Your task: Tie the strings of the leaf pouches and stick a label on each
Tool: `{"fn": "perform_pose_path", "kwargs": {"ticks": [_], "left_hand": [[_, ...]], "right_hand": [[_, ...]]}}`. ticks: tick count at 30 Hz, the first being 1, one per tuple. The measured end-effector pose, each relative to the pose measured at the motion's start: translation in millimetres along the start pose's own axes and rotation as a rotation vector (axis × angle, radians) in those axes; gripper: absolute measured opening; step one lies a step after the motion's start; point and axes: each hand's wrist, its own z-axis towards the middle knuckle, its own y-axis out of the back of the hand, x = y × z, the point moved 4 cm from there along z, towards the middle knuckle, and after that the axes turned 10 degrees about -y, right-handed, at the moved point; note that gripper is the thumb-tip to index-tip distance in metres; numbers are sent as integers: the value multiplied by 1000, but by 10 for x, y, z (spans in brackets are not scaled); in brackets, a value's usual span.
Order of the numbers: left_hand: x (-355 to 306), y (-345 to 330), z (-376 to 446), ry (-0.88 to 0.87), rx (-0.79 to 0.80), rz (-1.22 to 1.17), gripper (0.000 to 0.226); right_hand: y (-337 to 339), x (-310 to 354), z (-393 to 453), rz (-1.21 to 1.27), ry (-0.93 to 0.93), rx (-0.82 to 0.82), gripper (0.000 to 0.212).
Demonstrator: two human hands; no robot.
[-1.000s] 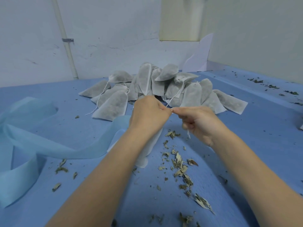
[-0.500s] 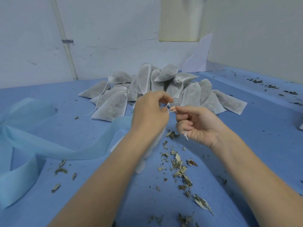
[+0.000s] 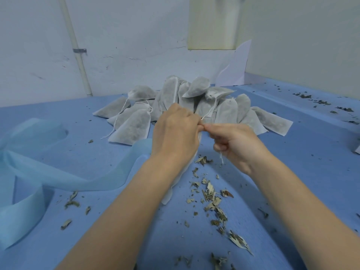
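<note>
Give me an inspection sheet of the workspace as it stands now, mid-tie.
Surface: blue fabric-covered table, creased.
Job's things: white mesh pouch in hand, hanging below the left hand; its thin white string dangles under the right hand; heap of grey leaf-filled pouches behind the hands. Labels: nothing seen.
Clutter: scattered dried leaf bits in front and at far right; light blue fabric strip, looped at left.
Grippers: left hand and right hand meet fingertip to fingertip, fingers curled on the string.
Cables: nothing seen.
Surroundings: scuffed white wall with a white pipe; white paper sheet leaning in the corner.
</note>
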Motion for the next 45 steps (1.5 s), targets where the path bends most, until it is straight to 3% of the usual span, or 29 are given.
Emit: {"fn": "perform_pose_path", "kwargs": {"ticks": [4, 9, 15, 18, 24, 30, 33, 36, 39, 42, 45], "left_hand": [[21, -39, -1, 42, 3, -67, 16], [112, -102, 17, 296, 57, -329, 9], [97, -114, 37, 419, 173, -462, 22], [95, -117, 45, 426, 170, -429, 22], [126, -25, 60, 425, 95, -140, 14], [257, 40, 58, 487, -8, -119, 12], [227, -13, 50, 464, -2, -267, 10], [215, -71, 38, 495, 34, -505, 7], [192, -152, -5, 597, 187, -699, 29], [110, -213, -74, 706, 356, -861, 62], [11, -295, -122, 759, 484, -1127, 49]], "right_hand": [[5, 20, -29, -85, 100, -27, 17], [-55, 31, -72, -227, 349, -192, 10], [-237, -66, -62, -43, 338, -68, 11], [-234, -44, -85, -47, 392, -114, 13], [-170, -52, -59, -128, 391, -216, 16], [-167, 24, -34, -156, 417, -233, 16], [-98, 38, -63, -105, 417, -300, 11], [83, 11, -56, 141, 325, -421, 8], [218, 2, -31, 373, 256, -493, 8], [271, 12, -20, 433, 277, -535, 9], [316, 10, -24, 467, 291, -593, 7]]}}
